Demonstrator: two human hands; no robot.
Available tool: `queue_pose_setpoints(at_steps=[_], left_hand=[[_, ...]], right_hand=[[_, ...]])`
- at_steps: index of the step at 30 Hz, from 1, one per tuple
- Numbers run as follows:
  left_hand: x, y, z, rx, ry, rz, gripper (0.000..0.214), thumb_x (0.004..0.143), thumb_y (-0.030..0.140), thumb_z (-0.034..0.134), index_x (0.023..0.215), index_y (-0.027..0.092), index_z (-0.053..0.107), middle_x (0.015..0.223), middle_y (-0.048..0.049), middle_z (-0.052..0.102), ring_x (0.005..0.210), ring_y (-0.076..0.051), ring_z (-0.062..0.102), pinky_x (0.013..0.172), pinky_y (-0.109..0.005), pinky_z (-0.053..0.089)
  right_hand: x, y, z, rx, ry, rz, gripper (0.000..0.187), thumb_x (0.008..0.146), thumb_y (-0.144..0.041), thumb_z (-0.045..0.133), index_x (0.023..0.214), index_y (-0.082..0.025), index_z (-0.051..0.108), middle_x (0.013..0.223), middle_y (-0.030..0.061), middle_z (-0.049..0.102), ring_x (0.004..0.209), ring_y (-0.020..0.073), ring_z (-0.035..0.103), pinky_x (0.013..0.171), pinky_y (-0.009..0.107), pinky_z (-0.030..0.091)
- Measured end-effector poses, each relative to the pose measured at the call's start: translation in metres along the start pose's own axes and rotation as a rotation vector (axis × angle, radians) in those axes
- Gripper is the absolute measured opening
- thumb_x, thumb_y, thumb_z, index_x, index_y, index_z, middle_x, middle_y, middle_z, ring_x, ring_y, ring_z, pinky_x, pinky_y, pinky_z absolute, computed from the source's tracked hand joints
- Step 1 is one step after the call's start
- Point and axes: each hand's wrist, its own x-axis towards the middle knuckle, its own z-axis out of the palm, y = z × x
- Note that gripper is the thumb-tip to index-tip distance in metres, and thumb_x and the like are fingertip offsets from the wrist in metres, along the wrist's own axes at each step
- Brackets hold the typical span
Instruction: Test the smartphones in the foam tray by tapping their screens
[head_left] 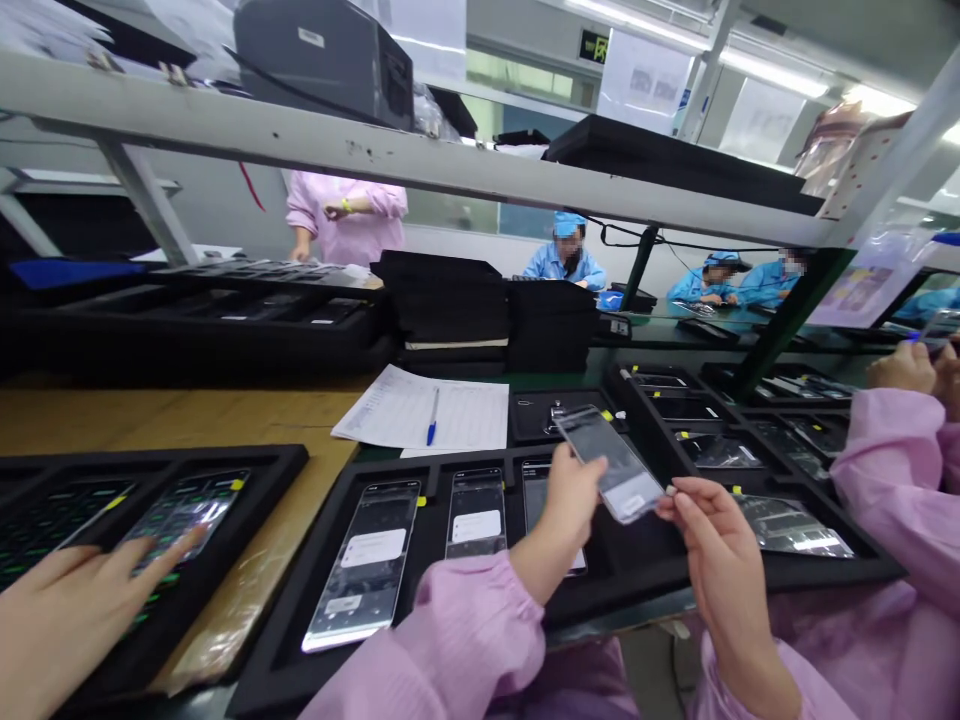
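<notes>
My left hand (566,510) is closed round the edge of a smartphone (611,455), held tilted above a black foam tray (615,555). A white label or panel shows near the phone's lower end, a yellow tag at its upper end. Beside the phone's lower corner, my right hand (716,550) pinches a tiny pale piece; its kind is too small to make out, and I cannot tell whether it touches the phone. Lit phones with white pop-ups, such as this one (364,565), lie in the tray's slots below my left arm.
A co-worker's hand (112,590) reaches over phones in another tray at left. At right, a pink sleeve (892,480) belongs to another person. Behind are a paper sheet (397,410) with a blue pen (433,415), stacked black trays (450,305) and a low shelf beam (420,155).
</notes>
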Motion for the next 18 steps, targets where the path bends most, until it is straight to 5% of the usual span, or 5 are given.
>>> queue_pose_setpoints(at_steps=[4, 8, 18], left_hand=[[-0.007, 0.033, -0.03, -0.2, 0.007, -0.011, 0.023, 0.077, 0.028, 0.07, 0.096, 0.023, 0.058, 0.099, 0.0017, 0.073, 0.094, -0.02, 0.068, 0.081, -0.033, 0.057], [-0.015, 0.04, -0.048, -0.298, 0.13, 0.027, 0.023, 0.078, 0.025, 0.068, 0.099, 0.023, 0.06, 0.1, -0.0005, 0.072, 0.097, -0.022, 0.067, 0.082, -0.036, 0.057], [-0.027, 0.044, -0.056, -0.281, 0.141, 0.16, 0.034, 0.079, 0.028, 0.067, 0.112, 0.027, 0.059, 0.104, -0.0031, 0.071, 0.093, -0.024, 0.069, 0.072, -0.039, 0.06]], right_hand=[[-0.025, -0.023, 0.027, 0.142, -0.221, 0.222, 0.048, 0.069, -0.045, 0.083, 0.103, -0.016, 0.064, 0.088, 0.0084, 0.072, 0.078, 0.0173, 0.07, 0.075, 0.028, 0.057], [-0.037, -0.027, 0.058, 0.271, -0.388, 0.409, 0.046, 0.066, -0.048, 0.084, 0.08, -0.014, 0.057, 0.086, 0.0122, 0.073, 0.077, 0.0198, 0.072, 0.068, 0.028, 0.059], [-0.049, -0.03, 0.078, 0.394, -0.497, 0.406, 0.044, 0.075, -0.045, 0.079, 0.073, -0.015, 0.046, 0.093, 0.0153, 0.072, 0.088, 0.0216, 0.072, 0.066, 0.025, 0.058]])
